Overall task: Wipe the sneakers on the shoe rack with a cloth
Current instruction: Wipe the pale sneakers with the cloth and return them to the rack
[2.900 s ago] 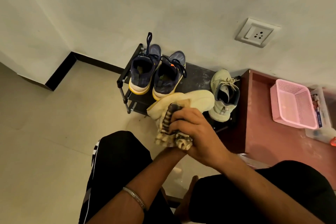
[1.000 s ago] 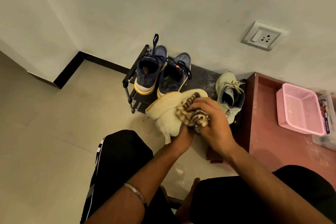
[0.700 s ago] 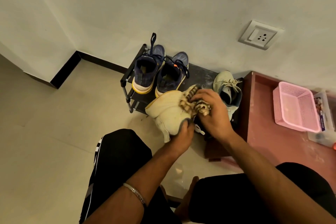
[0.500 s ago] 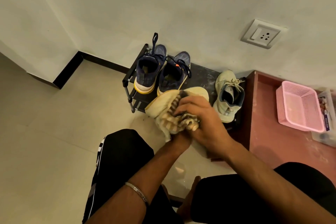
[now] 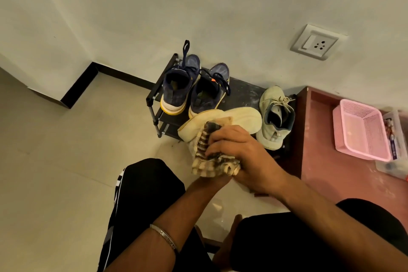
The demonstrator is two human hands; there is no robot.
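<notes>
**Colours and patterns**

Cream sneaker (image 5: 240, 117) with pale sole; cloth (image 5: 209, 161) striped brown and beige. Navy sneakers (image 5: 194, 88) with white-and-yellow soles, orange tag on one. Pale grey-green sneaker (image 5: 273, 117), blue-grey lining. Black shoe rack (image 5: 245, 93). Pink basket (image 5: 362, 132). Reddish-brown cabinet top (image 5: 331, 172). Black trousers (image 5: 145, 194), white side stripes. Silver bangle (image 5: 164, 236).

Warm, dim indoor light gives the whole view a yellowish cast. The wall (image 5: 198, 2) is evenly lit, darkening toward the corners. Soft shadows gather under the shoe rack (image 5: 159, 104). A faint glare spot shines on the floor (image 5: 217, 206) tile. Wide-angle bending curves the edges. The right hand (image 5: 240, 157) is slightly soft.
</notes>
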